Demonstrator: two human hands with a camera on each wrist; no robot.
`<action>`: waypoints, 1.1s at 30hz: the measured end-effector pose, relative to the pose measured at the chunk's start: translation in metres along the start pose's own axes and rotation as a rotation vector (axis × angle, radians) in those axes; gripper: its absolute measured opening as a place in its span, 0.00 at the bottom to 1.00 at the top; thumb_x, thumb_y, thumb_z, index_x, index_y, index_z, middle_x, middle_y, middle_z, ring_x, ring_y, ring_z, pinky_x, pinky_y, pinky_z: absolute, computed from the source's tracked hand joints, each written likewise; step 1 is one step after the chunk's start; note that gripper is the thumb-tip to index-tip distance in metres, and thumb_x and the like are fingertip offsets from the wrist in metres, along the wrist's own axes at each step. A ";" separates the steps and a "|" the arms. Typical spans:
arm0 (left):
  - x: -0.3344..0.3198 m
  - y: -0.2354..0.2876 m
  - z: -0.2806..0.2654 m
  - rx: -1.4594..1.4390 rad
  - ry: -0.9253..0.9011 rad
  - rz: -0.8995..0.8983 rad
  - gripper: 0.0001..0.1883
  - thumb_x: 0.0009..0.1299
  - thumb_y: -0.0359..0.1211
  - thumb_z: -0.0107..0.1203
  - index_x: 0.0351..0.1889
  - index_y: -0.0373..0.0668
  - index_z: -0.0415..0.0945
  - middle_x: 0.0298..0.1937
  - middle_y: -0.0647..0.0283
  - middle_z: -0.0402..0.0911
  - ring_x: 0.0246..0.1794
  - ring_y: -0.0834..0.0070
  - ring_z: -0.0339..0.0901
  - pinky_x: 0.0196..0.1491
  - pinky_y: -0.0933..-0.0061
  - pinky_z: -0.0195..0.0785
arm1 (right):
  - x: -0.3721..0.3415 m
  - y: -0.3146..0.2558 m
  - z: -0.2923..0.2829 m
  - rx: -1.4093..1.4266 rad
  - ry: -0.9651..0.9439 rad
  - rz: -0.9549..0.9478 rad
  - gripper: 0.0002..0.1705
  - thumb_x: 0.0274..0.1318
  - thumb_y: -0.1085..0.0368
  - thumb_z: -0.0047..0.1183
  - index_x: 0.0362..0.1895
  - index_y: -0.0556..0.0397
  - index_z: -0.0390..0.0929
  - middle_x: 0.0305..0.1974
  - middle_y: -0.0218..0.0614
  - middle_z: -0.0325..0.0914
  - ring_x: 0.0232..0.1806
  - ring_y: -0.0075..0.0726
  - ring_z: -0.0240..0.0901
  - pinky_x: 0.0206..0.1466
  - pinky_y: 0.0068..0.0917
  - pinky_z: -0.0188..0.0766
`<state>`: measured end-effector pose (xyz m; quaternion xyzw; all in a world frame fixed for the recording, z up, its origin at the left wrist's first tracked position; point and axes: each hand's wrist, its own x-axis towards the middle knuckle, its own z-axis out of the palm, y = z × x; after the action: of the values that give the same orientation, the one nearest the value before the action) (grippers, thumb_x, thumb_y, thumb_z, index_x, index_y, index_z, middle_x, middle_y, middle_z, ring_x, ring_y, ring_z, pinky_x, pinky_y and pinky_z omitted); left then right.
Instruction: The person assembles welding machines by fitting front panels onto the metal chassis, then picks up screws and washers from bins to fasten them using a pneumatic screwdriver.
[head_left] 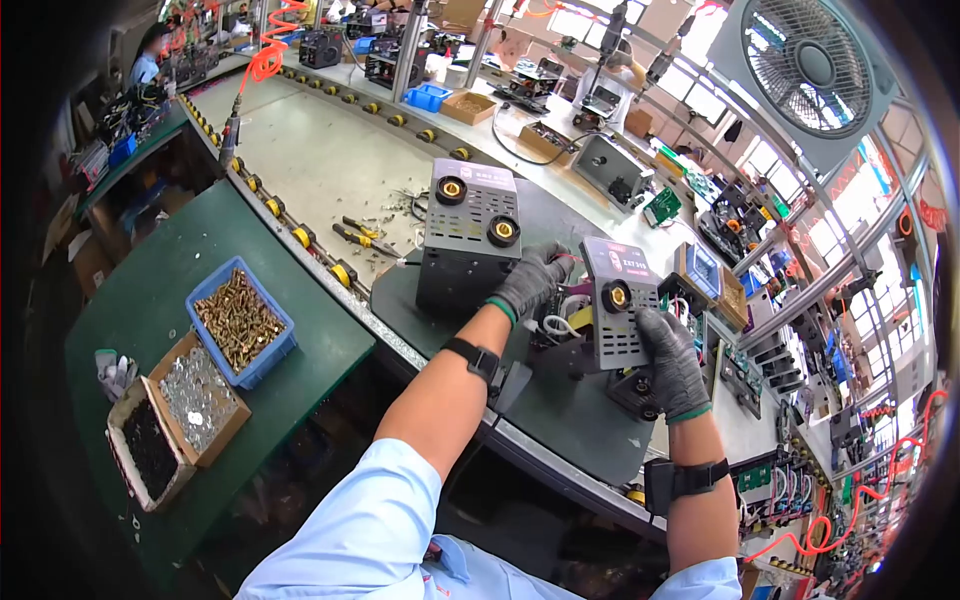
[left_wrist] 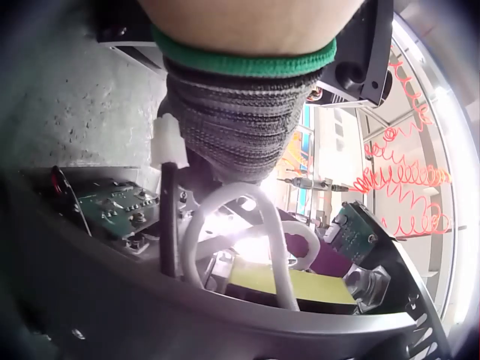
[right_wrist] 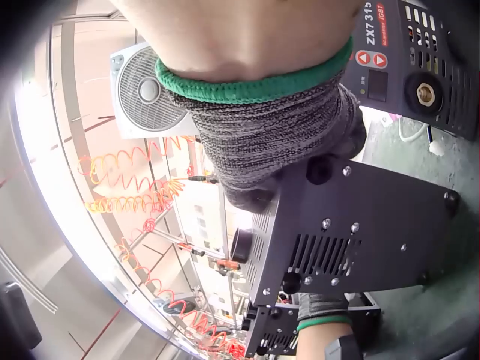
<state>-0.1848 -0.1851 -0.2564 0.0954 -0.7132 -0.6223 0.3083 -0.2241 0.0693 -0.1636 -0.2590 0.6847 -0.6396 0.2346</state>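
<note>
In the head view, my gloved right hand [head_left: 672, 362] grips the lower right edge of a tilted grey front panel [head_left: 622, 275] with a round brass-centred socket. My gloved left hand [head_left: 530, 282] is at the panel's left side, by a red wire; what its fingertips do is unclear. In the left wrist view, the left glove [left_wrist: 232, 120] reaches in behind a white cable loop [left_wrist: 277, 247], near a green circuit board [left_wrist: 124, 210]; its fingers are hidden. The right wrist view shows the right glove [right_wrist: 277, 142] over the edge of the black slotted side [right_wrist: 360, 232].
A second machine [head_left: 470, 225] stands left of my hands on the dark mat [head_left: 400, 310]. Pliers [head_left: 365, 238] lie behind it. At left are a blue bin of screws [head_left: 240, 325] and a cardboard box of washers [head_left: 195, 395]. A fan [head_left: 815, 65] hangs upper right.
</note>
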 end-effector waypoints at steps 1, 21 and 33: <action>0.006 -0.004 0.001 0.047 0.001 -0.015 0.15 0.73 0.38 0.61 0.46 0.35 0.81 0.36 0.59 0.84 0.35 0.74 0.78 0.42 0.68 0.73 | 0.002 0.002 0.000 -0.035 0.025 0.002 0.29 0.60 0.46 0.66 0.50 0.58 0.79 0.39 0.33 0.80 0.39 0.25 0.76 0.46 0.26 0.75; -0.111 0.065 0.015 0.118 0.137 0.222 0.31 0.72 0.48 0.62 0.64 0.34 0.74 0.49 0.46 0.81 0.53 0.55 0.81 0.57 0.56 0.73 | 0.015 -0.010 0.026 0.013 0.203 0.083 0.24 0.58 0.53 0.68 0.46 0.63 0.80 0.36 0.36 0.82 0.35 0.29 0.79 0.41 0.27 0.78; -0.086 0.044 0.008 0.125 0.006 0.397 0.23 0.75 0.46 0.59 0.55 0.35 0.80 0.44 0.49 0.84 0.45 0.57 0.82 0.52 0.59 0.74 | 0.008 -0.023 0.035 0.140 0.216 0.179 0.27 0.55 0.51 0.68 0.54 0.54 0.82 0.45 0.39 0.85 0.43 0.33 0.82 0.46 0.31 0.80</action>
<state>-0.1100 -0.1246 -0.2430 -0.0262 -0.7543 -0.5036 0.4203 -0.2062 0.0369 -0.1428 -0.1099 0.6801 -0.6864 0.2331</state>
